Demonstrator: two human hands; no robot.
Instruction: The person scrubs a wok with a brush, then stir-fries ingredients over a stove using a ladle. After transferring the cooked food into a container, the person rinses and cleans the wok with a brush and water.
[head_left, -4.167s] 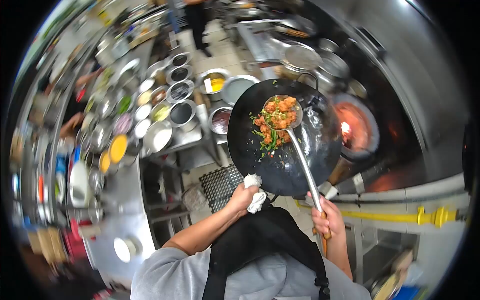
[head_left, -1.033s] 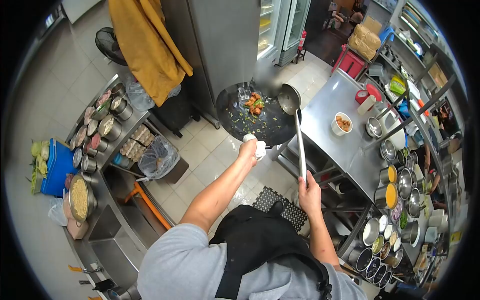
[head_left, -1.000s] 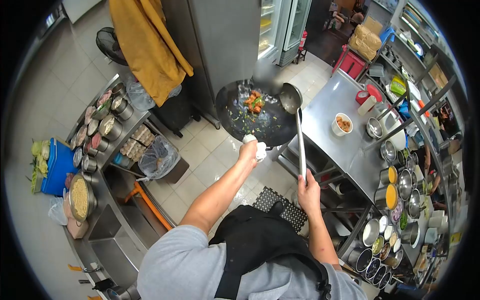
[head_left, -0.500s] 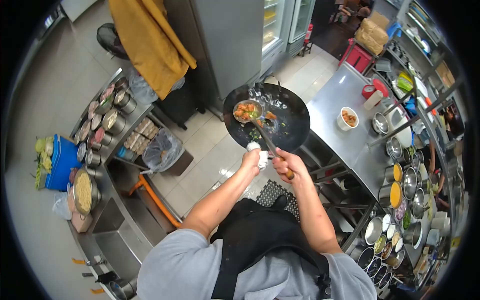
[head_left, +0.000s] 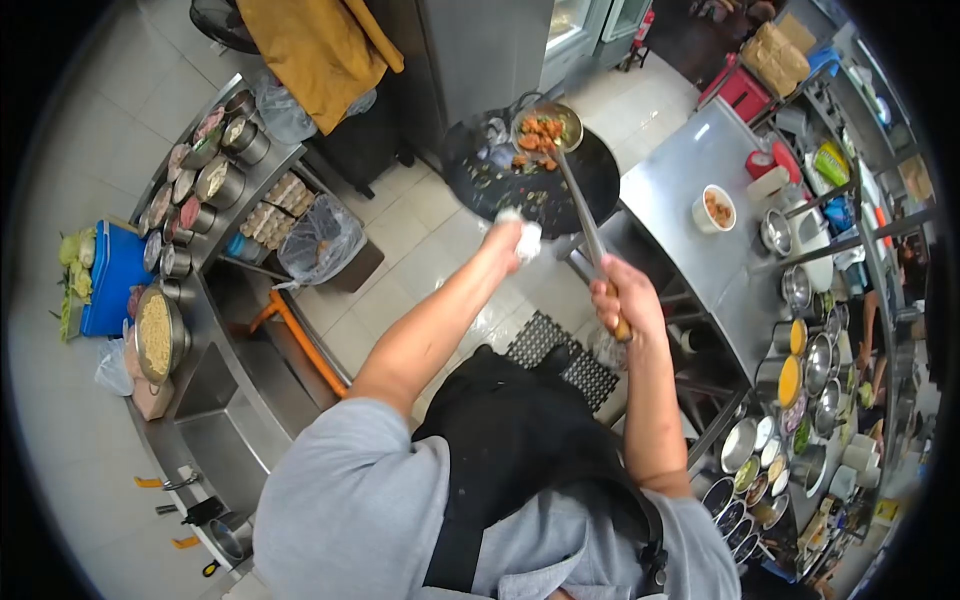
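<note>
My left hand (head_left: 510,245) is closed round a white cloth (head_left: 528,240) at the near rim of a black wok (head_left: 590,180), which hangs over the tiled floor. The fingers of my right hand (head_left: 628,295) wrap round the wooden handle of a long metal ladle (head_left: 583,207). Its bowl, full of orange-brown fried pieces (head_left: 542,130), is over the far part of the wok. A few pieces and green bits lie in the wok beneath it. On the steel table to the right stands a white tub (head_left: 714,209) with similar pieces inside.
A steel table (head_left: 680,185) runs along the right, with bowls and ingredient pots (head_left: 790,375) beyond. At left are a counter with metal pots, a sink (head_left: 215,400), noodles in a basin (head_left: 155,335) and a lined bin (head_left: 320,245). Part of another person's arm shows at far right.
The ladle has swung from the wok's left side to its far side, carrying food. My right hand has moved right. The view has shifted, and the wok sits higher in it.
</note>
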